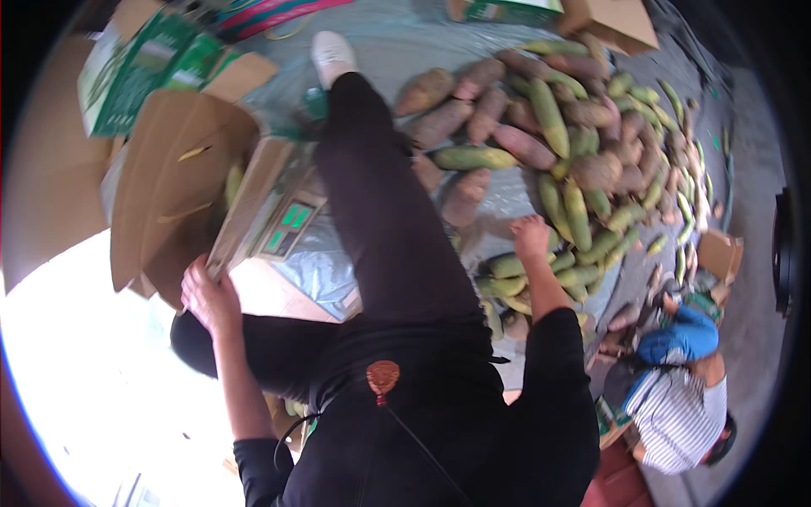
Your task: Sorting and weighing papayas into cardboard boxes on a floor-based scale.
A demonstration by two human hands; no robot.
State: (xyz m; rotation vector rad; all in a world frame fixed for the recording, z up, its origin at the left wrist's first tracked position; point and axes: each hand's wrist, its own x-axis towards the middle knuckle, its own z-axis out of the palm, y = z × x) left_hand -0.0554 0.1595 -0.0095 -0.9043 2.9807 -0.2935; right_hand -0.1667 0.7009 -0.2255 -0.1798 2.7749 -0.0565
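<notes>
My left hand (209,297) grips the near rim of an open cardboard box (173,148), thumb and fingers on either side of the edge. Inside the box a pale green radish (234,182) partly shows; flaps hide the rest. The box stands on or against a scale with a lit green display (291,221). Over on the right, my right hand (530,237) hovers at the near side of a heap of radishes, its fingers curled in and nothing visible in them. Close to it lie a purple radish (465,197) and several green radishes (577,215).
The heap, purple radishes (596,171) and green ones, spreads over a plastic sheet (372,42) to the far right. Green printed cartons (135,72) stand at the far left, and a brown carton (610,24) at the back. A person in a striped shirt (680,418) sits at the right.
</notes>
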